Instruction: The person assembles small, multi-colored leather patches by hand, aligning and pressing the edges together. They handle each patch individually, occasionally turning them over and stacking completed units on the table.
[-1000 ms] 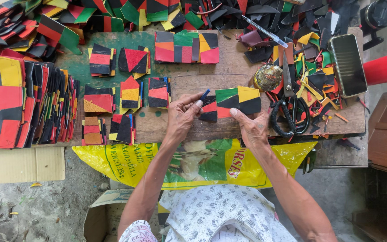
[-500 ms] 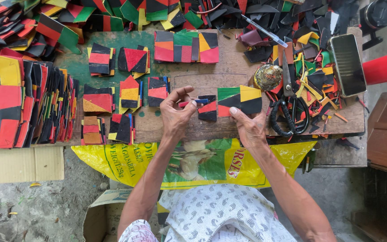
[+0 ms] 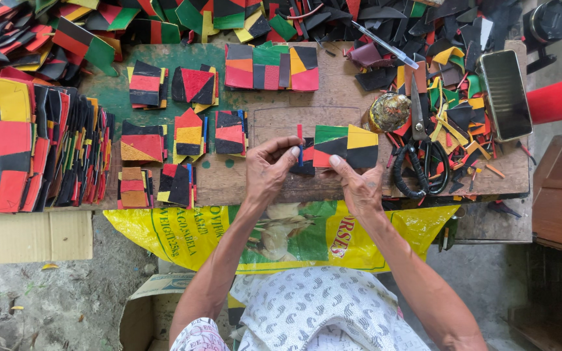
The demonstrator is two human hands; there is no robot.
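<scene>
Red, black, green and yellow patchwork strip (image 3: 341,147) held between two hands over a wooden worktable (image 3: 274,117).

Seen from the head camera, the left hand (image 3: 267,170) pinches the strip's dark left end between thumb and fingers, while the right hand (image 3: 358,188) grips its lower edge with the thumb on top. Small stacks of sewn colour squares (image 3: 190,135) lie just left of the hands; black-handled scissors (image 3: 421,156) and a phone (image 3: 505,95) sit to the right.
</scene>
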